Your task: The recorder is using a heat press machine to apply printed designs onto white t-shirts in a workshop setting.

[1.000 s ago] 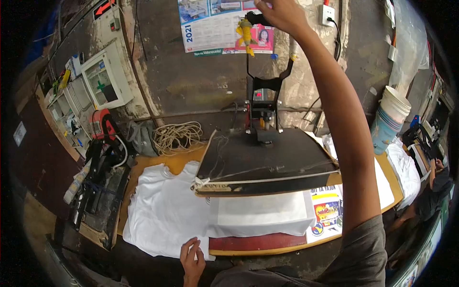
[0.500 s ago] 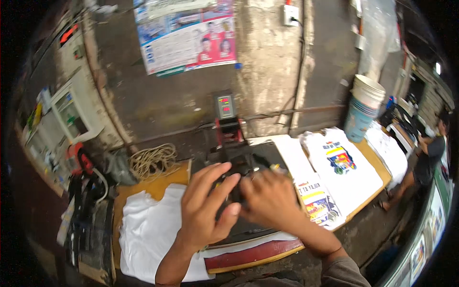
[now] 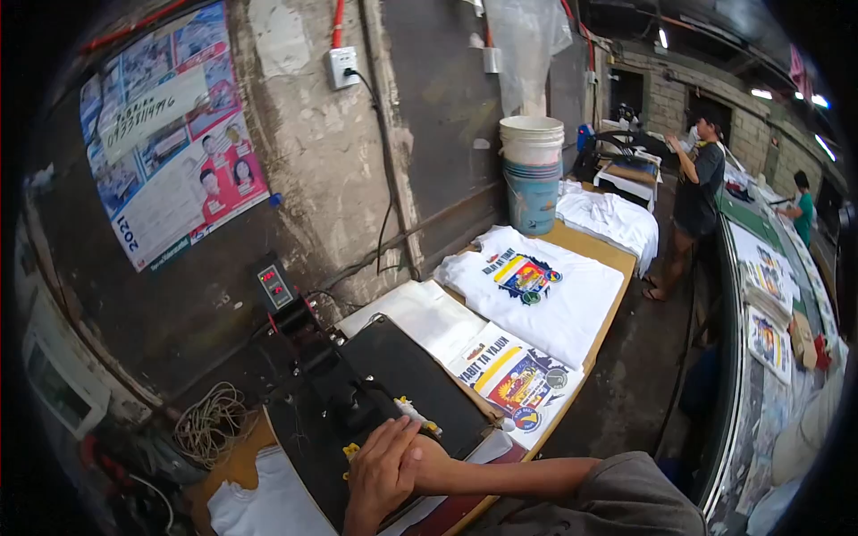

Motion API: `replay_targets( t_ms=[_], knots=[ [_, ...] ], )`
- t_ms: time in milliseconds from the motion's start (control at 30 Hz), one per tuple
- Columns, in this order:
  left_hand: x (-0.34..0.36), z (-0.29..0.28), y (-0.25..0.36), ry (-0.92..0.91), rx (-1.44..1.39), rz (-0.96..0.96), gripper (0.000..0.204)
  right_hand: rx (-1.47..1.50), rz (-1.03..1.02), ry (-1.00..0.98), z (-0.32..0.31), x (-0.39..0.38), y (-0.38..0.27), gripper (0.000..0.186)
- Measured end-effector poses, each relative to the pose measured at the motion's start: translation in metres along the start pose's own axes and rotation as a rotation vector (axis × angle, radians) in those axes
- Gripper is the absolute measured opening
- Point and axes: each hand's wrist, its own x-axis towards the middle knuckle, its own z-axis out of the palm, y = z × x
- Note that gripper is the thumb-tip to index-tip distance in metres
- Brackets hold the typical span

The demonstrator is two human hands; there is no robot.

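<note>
A black heat press [image 3: 424, 371] with a flat top plate and a small red-lit control box [image 3: 276, 286] stands before me. At its front, my left hand [image 3: 380, 460] lies across my right hand [image 3: 432, 466], its fingers stretched out and close together. My right forearm comes in from the right, and its fingers are hidden under the left hand. Just beyond the hands is a white and yellow bar-like part [image 3: 416, 414] of the press. Whether the right hand grips anything cannot be seen. White cloth [image 3: 268, 500] juts out at the press's left.
Printed sheets [image 3: 514, 384] and a printed white shirt [image 3: 545, 277] lie right of the press. Stacked buckets [image 3: 531, 179] stand behind them. Coiled rope [image 3: 212, 424] is at left. Farther right, a person [image 3: 702, 179] stands by a long table [image 3: 728, 375].
My view has swung to the right, showing more of the room. My hands, apart over the press before, are now together at its front, left over right.
</note>
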Motion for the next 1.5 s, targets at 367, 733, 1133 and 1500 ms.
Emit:
replay_targets(
  t_ms=[367, 733, 1133, 1500],
  knots=[
    [0.007, 0.009, 0.016, 0.047, 0.150, -0.182, 0.049, -0.102, -0.333, 0.232, -0.094, -0.114, 0.053, 0.039],
    [0.006, 0.025, 0.018, 0.165, 0.456, -0.484, 0.033, -1.155, 1.370, -0.295, -0.354, -0.623, 0.272, 0.033],
    [0.009, 0.040, 0.019, 0.168, 0.619, -0.526, 0.027, -0.948, 2.156, 0.131, -0.473, -0.748, 0.225, 0.086],
    [-0.003, 0.036, -0.003, 0.328, 0.843, -0.349, 0.026, -1.530, 1.624, 0.001, -0.457, -0.759, 0.223, 0.083]
  ],
)
